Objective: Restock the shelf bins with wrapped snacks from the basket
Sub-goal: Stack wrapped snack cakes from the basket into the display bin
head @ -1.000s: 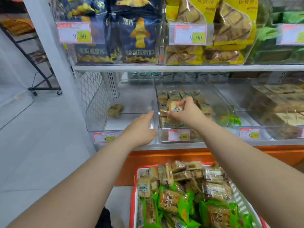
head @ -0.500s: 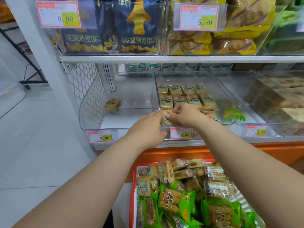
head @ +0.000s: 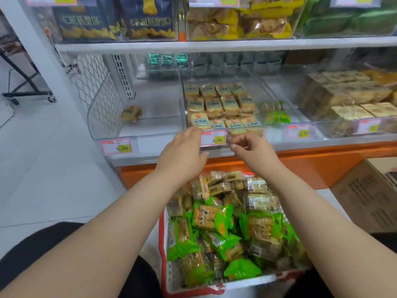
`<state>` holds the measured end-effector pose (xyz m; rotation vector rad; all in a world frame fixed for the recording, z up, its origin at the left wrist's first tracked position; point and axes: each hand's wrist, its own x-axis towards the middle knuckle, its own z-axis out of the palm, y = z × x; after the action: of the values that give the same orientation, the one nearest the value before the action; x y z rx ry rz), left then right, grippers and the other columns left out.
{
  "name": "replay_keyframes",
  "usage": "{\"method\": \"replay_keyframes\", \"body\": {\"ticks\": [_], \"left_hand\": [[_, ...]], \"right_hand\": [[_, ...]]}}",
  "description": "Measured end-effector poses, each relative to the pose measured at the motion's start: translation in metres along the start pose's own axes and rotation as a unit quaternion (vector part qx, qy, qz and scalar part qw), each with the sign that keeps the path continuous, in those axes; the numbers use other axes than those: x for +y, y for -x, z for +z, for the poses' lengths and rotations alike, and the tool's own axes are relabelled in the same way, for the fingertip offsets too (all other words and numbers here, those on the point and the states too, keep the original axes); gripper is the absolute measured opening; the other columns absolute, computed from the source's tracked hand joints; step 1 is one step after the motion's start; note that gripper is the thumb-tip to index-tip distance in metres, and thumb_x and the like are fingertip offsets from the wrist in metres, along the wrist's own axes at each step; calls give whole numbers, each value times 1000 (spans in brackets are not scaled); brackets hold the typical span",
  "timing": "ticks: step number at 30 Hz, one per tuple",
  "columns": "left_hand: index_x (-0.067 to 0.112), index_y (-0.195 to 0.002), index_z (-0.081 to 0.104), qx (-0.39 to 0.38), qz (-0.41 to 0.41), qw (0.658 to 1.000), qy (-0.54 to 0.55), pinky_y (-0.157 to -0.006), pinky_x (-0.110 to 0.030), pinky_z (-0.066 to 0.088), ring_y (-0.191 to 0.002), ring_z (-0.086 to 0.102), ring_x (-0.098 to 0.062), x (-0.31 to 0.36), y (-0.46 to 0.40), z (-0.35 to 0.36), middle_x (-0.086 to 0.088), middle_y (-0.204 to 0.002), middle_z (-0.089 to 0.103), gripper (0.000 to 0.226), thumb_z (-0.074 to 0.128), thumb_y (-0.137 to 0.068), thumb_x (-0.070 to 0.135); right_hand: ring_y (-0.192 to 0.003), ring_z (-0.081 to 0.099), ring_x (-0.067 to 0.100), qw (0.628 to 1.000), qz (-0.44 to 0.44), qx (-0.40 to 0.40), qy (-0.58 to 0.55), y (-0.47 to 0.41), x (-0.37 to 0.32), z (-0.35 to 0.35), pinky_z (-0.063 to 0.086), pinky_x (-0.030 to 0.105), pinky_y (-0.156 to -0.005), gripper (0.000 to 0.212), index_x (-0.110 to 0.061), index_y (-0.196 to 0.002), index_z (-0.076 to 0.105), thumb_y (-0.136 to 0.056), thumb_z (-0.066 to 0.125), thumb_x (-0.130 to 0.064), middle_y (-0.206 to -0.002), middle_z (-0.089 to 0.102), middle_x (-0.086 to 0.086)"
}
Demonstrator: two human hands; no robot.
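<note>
Hands before the middle bin [head: 217, 82], both empty; left hand [head: 184, 151] with fingers straight, tips at the bin's front edge; right hand [head: 253, 150] with fingers loosely curled, just below that edge beside the price tag [head: 213, 138]; snacks [head: 221, 108] in rows fill the bin's front half, its rear bare; left of it, a bin [head: 137, 134] with one snack [head: 131, 114]; below, the basket [head: 164, 274] heaped with wrapped snacks.
</note>
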<state>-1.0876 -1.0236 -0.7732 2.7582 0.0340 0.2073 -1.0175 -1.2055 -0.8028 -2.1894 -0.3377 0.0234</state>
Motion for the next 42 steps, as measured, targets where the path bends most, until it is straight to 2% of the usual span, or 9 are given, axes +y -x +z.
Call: {"method": "replay_keyframes", "body": {"ticks": [9, 15, 21, 25, 28, 31, 35, 39, 42], "left_hand": [[24, -143, 41, -162, -61, 983, 63, -105, -38, 39, -133, 41, -20, 20, 92, 119, 1, -146, 45, 47, 51, -98, 35], [25, -141, 44, -229, -82, 966, 93, -103, -36, 41, -130, 45, -21, 26, 118, 164, 0, -144, 47, 45, 52, -98, 37], [19, -129, 55, -269, -195, 915, 231, -94, -34, 49, -106, 61, -19, 16, 117, 182, 0, -121, 64, 34, 55, -97, 33], [14, -124, 55, -275, -217, 898, 268, -90, -38, 52, -96, 64, -21, 15, 112, 175, -5, -111, 67, 39, 41, -102, 44], [22, -119, 43, -310, -302, 790, 435, -82, -34, 54, -104, 65, -25, 23, 107, 162, -10, -123, 64, 47, 27, -98, 61], [17, -125, 54, -236, -325, 718, 569, -84, -32, 57, -94, 69, -20, 25, 101, 156, -7, -117, 66, 48, 50, -95, 54], [18, -127, 55, -158, -334, 715, 594, -72, -24, 58, -80, 66, -14, 16, 96, 148, -10, -112, 66, 34, 63, -94, 17], [11, -128, 52, -146, -347, 715, 589, -84, -31, 57, -96, 67, -21, 10, 95, 141, -11, -113, 67, 34, 61, -95, 16], [11, -122, 54, -143, -330, 731, 580, -79, -27, 57, -85, 65, -15, 10, 91, 133, -7, -103, 66, 29, 60, -95, 16]], "right_hand": [[-83, 58, 22, 961, 187, -103, 178, 98, 98, 2, 40, 27, -67, 8, -18, -88, 55, -90, 60, -12, -78, 56, -5], [-103, 64, 28, 884, 273, -163, 344, 140, 147, 28, 52, 34, -83, 25, -12, -114, 54, -88, 51, -13, -114, 65, 9], [-121, 50, 30, 846, 281, -221, 395, 160, 163, 46, 42, 43, -102, 37, -17, -125, 50, -89, 50, -24, -128, 55, 9], [-104, 56, 29, 923, 235, -168, 252, 150, 145, 43, 48, 36, -91, 38, -19, -116, 55, -84, 67, -35, -113, 51, 4], [-98, 54, 22, 976, 105, -80, 176, 147, 119, 43, 44, 31, -79, 40, -20, -115, 52, -82, 73, -29, -109, 45, -3], [-94, 49, 15, 986, -7, -64, 155, 151, 97, 48, 39, 29, -73, 37, -21, -109, 52, -79, 74, -25, -103, 45, -8], [-93, 50, 6, 993, -14, -72, 93, 152, 80, 50, 44, 26, -77, 26, -27, -102, 53, -84, 71, -34, -105, 47, -12], [-80, 59, 11, 996, 72, 36, -23, 142, 69, 35, 48, 28, -64, 16, -29, -102, 54, -93, 57, -16, -103, 60, -7], [-96, 57, 5, 995, 86, -17, -49, 135, 59, 25, 51, 27, -78, 28, -30, -112, 51, -89, 67, -24, -107, 58, -16]]}}
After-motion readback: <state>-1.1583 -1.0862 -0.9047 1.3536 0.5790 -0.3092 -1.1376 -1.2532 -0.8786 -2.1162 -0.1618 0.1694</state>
